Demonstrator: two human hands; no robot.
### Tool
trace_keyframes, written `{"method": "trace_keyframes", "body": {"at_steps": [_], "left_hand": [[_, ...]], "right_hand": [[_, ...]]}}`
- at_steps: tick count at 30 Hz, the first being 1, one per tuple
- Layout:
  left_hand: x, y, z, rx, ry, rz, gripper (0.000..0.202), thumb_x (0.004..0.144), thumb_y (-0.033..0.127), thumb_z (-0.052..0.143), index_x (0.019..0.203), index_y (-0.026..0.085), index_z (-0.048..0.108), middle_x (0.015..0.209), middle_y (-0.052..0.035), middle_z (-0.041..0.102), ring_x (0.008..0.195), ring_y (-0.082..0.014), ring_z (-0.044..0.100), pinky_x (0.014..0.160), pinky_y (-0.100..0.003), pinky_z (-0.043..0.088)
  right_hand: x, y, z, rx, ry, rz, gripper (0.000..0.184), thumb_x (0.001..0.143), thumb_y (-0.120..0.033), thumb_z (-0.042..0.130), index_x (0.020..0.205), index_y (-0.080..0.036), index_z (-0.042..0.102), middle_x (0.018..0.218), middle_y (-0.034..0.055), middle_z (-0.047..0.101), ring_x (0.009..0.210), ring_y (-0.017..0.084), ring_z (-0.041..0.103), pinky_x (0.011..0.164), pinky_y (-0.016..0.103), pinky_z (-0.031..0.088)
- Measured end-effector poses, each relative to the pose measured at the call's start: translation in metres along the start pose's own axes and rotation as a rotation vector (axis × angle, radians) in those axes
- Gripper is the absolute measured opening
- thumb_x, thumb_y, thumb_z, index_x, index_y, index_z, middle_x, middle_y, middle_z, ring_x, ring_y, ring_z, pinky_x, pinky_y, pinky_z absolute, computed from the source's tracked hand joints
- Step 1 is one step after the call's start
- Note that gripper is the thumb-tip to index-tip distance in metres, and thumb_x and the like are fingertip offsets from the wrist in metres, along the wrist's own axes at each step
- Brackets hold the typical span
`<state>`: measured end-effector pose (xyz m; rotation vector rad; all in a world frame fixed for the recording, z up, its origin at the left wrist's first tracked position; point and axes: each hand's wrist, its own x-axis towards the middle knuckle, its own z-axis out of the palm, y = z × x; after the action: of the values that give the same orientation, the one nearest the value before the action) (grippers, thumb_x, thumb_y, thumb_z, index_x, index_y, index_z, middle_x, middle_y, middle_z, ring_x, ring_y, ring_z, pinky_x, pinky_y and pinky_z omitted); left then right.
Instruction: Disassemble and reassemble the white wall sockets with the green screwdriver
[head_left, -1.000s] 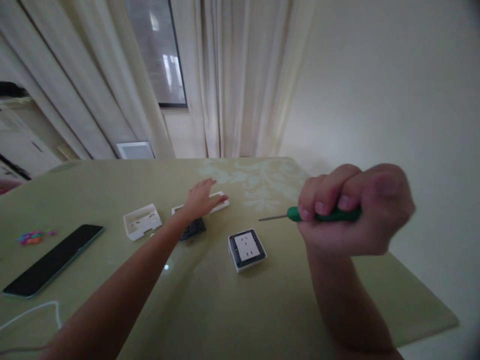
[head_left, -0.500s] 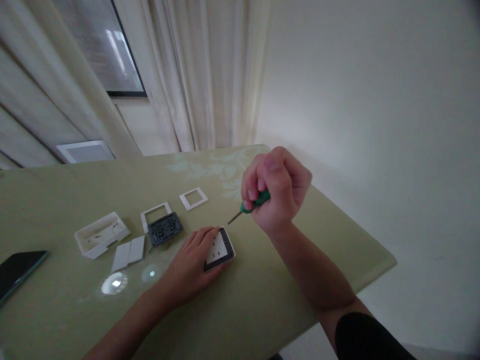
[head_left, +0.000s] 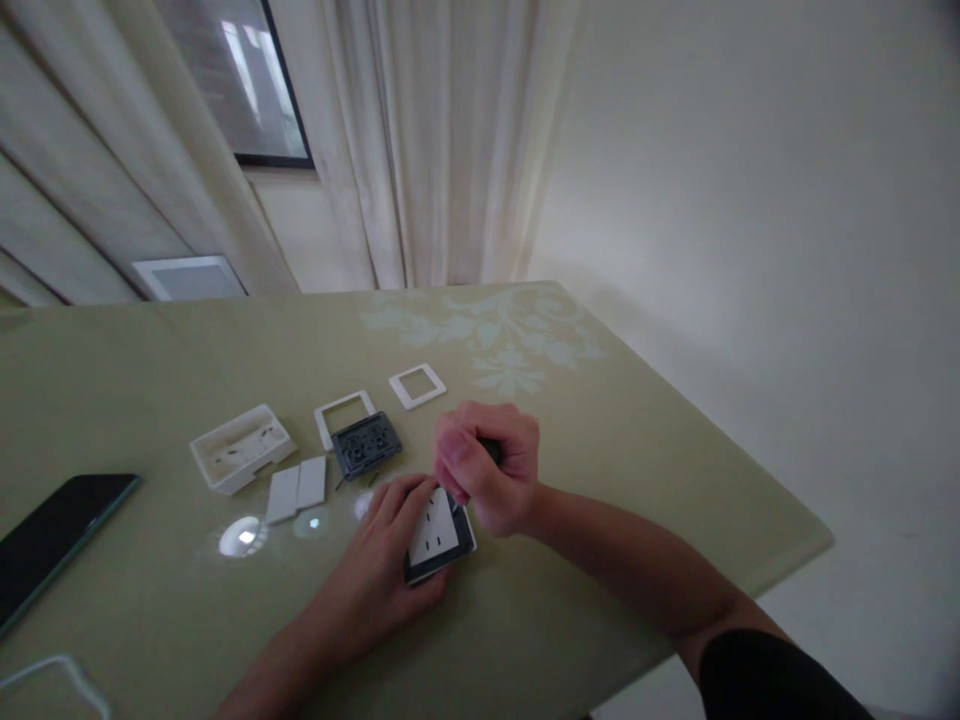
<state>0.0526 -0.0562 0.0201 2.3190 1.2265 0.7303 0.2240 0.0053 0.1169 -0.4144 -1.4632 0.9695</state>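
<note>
Setting: room in a home, by appearance — long cream fabric curtains [head_left: 465, 140] beside a dark-framed glass window [head_left: 225, 70]; plain white wall [head_left: 750, 200]; glossy pale-green table [head_left: 637, 430] — whitish leaf-scroll pattern [head_left: 510, 345] near its far edge.

From afar, I see a socket [head_left: 435, 535]
Left hand [head_left: 391, 545] grasps it; right hand [head_left: 486, 468] clenches a screwdriver [head_left: 492, 450] at its edge.

On the table [head_left: 622, 440], the phone [head_left: 64, 545] lies left of the box [head_left: 244, 450], the socket [head_left: 436, 540] right of both.
</note>
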Motion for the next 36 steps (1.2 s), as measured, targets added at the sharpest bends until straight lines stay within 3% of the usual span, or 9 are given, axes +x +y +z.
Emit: {"method": "trace_keyframes", "body": {"at_steps": [7, 13, 19, 22, 24, 27, 31, 33, 36], "left_hand": [[-0.002, 0.005, 0.001, -0.008, 0.023, -0.035, 0.081, 0.083, 0.028, 0.076, 0.158, 0.031, 0.045, 0.147, -0.0136, 0.061, 0.135, -0.0404, 0.058, 0.111, -0.057, 0.057], [-0.002, 0.003, -0.001, -0.015, -0.004, -0.044, 0.079, 0.086, 0.033, 0.078, 0.158, 0.032, 0.047, 0.149, -0.0133, 0.062, 0.135, -0.0418, 0.058, 0.112, -0.063, 0.054], [0.004, 0.003, -0.016, -0.12, -0.137, 0.006, 0.076, 0.089, 0.039, 0.082, 0.158, 0.048, 0.052, 0.152, -0.0038, 0.064, 0.136, -0.0357, 0.061, 0.115, -0.054, 0.058], [0.003, -0.004, -0.024, -0.145, -0.214, 0.062, 0.086, 0.087, 0.039, 0.087, 0.163, 0.048, 0.046, 0.158, -0.0034, 0.061, 0.143, -0.0354, 0.057, 0.117, -0.055, 0.056], [-0.001, -0.014, -0.029, -0.101, -0.132, 0.052, 0.087, 0.086, 0.041, 0.089, 0.162, 0.046, 0.047, 0.161, -0.0056, 0.058, 0.146, -0.0381, 0.054, 0.116, -0.058, 0.056], [-0.006, -0.028, -0.036, -0.028, 0.033, -0.002, 0.063, 0.094, 0.042, 0.084, 0.152, 0.04, 0.06, 0.152, -0.0081, 0.064, 0.137, -0.0371, 0.063, 0.109, -0.057, 0.06], [-0.009, -0.03, -0.043, -0.125, -0.008, -0.029, 0.029, 0.107, 0.037, 0.067, 0.136, 0.034, 0.07, 0.126, -0.005, 0.079, 0.113, -0.0287, 0.078, 0.096, -0.046, 0.067], [-0.009, -0.022, -0.042, -0.19, -0.087, -0.024, 0.038, 0.107, 0.036, 0.066, 0.145, 0.036, 0.064, 0.136, -0.0048, 0.077, 0.121, -0.0286, 0.076, 0.101, -0.047, 0.066], [-0.007, -0.002, -0.033, -0.222, -0.174, 0.0, 0.081, 0.095, 0.042, 0.082, 0.165, 0.039, 0.042, 0.163, -0.0065, 0.059, 0.143, -0.0341, 0.062, 0.117, -0.054, 0.057]], "right_hand": [[0.01, 0.004, -0.01, 0.278, -0.195, 0.063, 0.043, 0.1, -0.042, 0.069, 0.066, -0.024, 0.051, 0.052, -0.0076, 0.048, 0.038, 0.006, 0.038, 0.038, 0.02, 0.032], [0.032, -0.005, -0.03, 0.52, -0.68, 0.296, 0.043, 0.101, -0.034, 0.067, 0.064, -0.023, 0.049, 0.055, -0.0066, 0.048, 0.043, 0.007, 0.043, 0.041, 0.02, 0.036], [0.034, -0.004, -0.031, 0.693, -1.105, 0.287, 0.055, 0.089, -0.051, 0.083, 0.053, -0.023, 0.052, 0.046, -0.0042, 0.05, 0.037, 0.007, 0.048, 0.042, 0.019, 0.045], [0.034, 0.004, -0.028, 0.946, -1.089, 0.265, 0.056, 0.091, -0.05, 0.081, 0.055, -0.024, 0.047, 0.043, -0.0062, 0.045, 0.034, 0.007, 0.044, 0.039, 0.018, 0.041], [0.03, 0.009, -0.027, 0.969, -1.007, 0.284, 0.057, 0.096, -0.052, 0.075, 0.057, -0.024, 0.044, 0.044, -0.0062, 0.043, 0.033, 0.006, 0.042, 0.037, 0.018, 0.037], [0.021, 0.012, -0.024, 1.022, -0.883, 0.305, 0.059, 0.096, -0.055, 0.073, 0.057, -0.023, 0.043, 0.043, -0.0067, 0.04, 0.032, 0.005, 0.036, 0.034, 0.018, 0.03], [0.015, 0.008, -0.021, 1.015, -0.831, 0.342, 0.06, 0.088, -0.055, 0.082, 0.055, -0.022, 0.045, 0.045, -0.0066, 0.04, 0.037, 0.005, 0.036, 0.037, 0.018, 0.03], [0.016, 0.005, -0.021, 1.005, -0.839, 0.331, 0.061, 0.086, -0.056, 0.084, 0.055, -0.022, 0.046, 0.046, -0.0067, 0.039, 0.039, 0.005, 0.037, 0.04, 0.019, 0.033], [0.019, -0.001, -0.025, 0.929, -0.877, 0.356, 0.06, 0.087, -0.057, 0.084, 0.055, -0.022, 0.048, 0.05, -0.0053, 0.043, 0.042, 0.005, 0.04, 0.044, 0.02, 0.037]]}}
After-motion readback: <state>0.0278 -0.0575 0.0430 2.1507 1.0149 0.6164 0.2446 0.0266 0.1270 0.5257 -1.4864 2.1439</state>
